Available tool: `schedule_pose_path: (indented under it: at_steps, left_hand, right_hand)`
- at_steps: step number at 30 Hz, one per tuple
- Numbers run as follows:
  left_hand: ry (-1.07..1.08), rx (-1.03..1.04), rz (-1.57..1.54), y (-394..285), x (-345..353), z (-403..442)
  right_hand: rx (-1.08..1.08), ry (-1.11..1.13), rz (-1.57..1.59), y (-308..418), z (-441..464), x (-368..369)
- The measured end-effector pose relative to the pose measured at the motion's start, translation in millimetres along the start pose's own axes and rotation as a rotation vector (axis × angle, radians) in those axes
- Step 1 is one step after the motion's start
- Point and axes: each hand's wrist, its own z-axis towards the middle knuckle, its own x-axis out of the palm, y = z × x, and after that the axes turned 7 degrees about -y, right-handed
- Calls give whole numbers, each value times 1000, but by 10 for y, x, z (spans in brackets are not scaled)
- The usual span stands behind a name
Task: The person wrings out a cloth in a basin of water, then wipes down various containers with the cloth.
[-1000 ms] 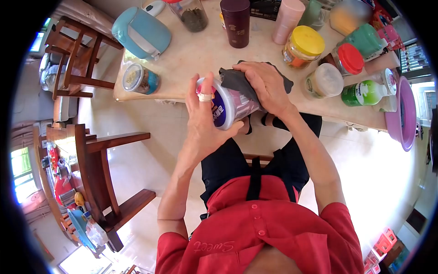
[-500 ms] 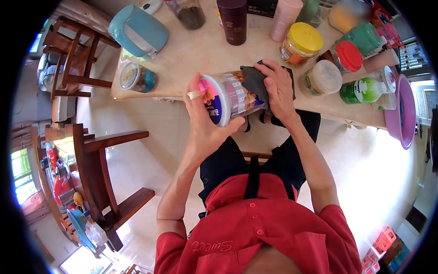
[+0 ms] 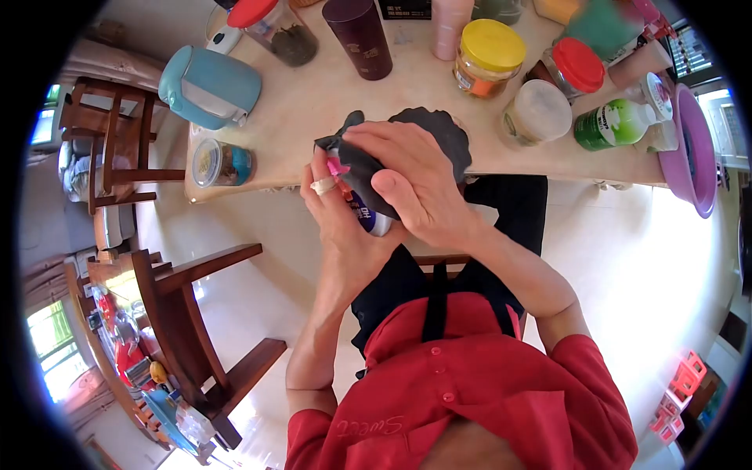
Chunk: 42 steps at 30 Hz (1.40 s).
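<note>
My left hand [image 3: 345, 227] is wrapped round the lid end of a plastic jar [image 3: 365, 213] with a purple and pink label. A dark grey cloth [image 3: 442, 135] lies over the jar and hides most of it. My right hand [image 3: 419, 180] presses the cloth against the lid end, its fingers stretched out over the cloth. A strip of pale tape is round one finger of my left hand. The jar is held at the near edge of the table [image 3: 290, 149], above my lap.
A teal kettle [image 3: 213, 84] and a small tub [image 3: 222, 163] stand at the left. Behind are a red-lidded jar [image 3: 278, 33] and a dark tumbler [image 3: 358, 37]. At the right are a yellow-lidded jar [image 3: 489, 59], a green bottle [image 3: 613, 124] and a purple basin [image 3: 689, 153].
My right hand has moved left with the cloth, from the jar's side to its lid end, now mostly covered. The view has shifted, so the objects on the table appear in other places.
</note>
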Motion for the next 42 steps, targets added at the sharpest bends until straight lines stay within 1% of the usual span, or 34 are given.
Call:
schedule_pose_path:
  at_steps: [1, 3, 5, 7, 12, 14, 15, 17, 18, 20, 21, 22, 23, 24, 27, 28, 29, 30, 31, 33, 34, 37, 41, 42]
  left_hand:
    - [7, 0, 6, 41, 3, 4]
    - [-28, -3, -39, 131, 6, 5]
    - [-7, -21, 13, 163, -53, 25]
    - [-28, -181, -186, 247, -89, 37]
    - [-23, -205, -268, 338, -121, 53]
    - [-32, -190, -182, 318, -124, 59]
    - [-26, -183, -180, 303, -122, 55]
    - [-41, -219, -211, 282, -106, 53]
    - [-34, -215, -212, 282, -94, 45]
    - [-37, -114, -187, 290, -62, 23]
    - [-35, -112, -187, 277, -52, 13]
    - [-42, -87, -119, 257, -41, 6]
    - [-48, -63, -51, 233, -31, -5]
    - [-43, -64, -53, 193, -25, -11]
    - [-8, -167, -44, 117, -7, -24]
    - [-14, -69, -49, 118, 12, -35]
    - [-21, 28, -53, 126, 23, -43]
    - [-25, 67, -62, 133, 23, -53]
    - [-24, 63, -61, 127, 11, -55]
    - [24, 75, 31, 100, -24, -42]
    - [23, 68, 30, 115, -26, -38]
    - [0, -3, -36, 166, -30, -10]
    - [22, 13, -41, 160, -67, 25]
    - [48, 55, 4, 183, -89, 37]
  right_hand:
    - [5, -7, 2, -55, 16, -4]
    - [-106, 87, -84, -221, 39, -32]
    - [-71, 57, -62, -374, 26, -38]
    - [-27, 53, -157, -533, -4, -65]
    - [-27, 29, -221, -716, -87, -129]
    - [5, -67, -287, -756, -159, -158]
    - [5, -76, -289, -788, -207, -167]
    - [129, -201, -273, -865, -303, -167]
    - [141, -200, -334, -826, -345, -159]
    - [163, -244, -326, -752, -417, -122]
    - [186, -283, -314, -692, -442, -86]
    - [186, -285, -316, -587, -443, -57]
    - [171, -239, -279, -460, -449, -34]
    - [156, -193, -243, -318, -433, -17]
    - [156, -105, -24, 38, -301, -10]
    - [160, -106, -24, 62, -253, -40]
    - [160, -47, 60, 63, -206, -70]
    - [159, 12, 144, 43, -167, -93]
    - [163, 13, 145, -12, -125, -117]
    - [-27, 126, -68, -184, -32, -174]
    - [-47, 134, -117, -259, -22, -199]
    - [-9, 99, -155, -511, -26, -218]
    - [79, 51, -121, -670, -102, -318]
    - [91, 12, -128, -698, -143, -315]
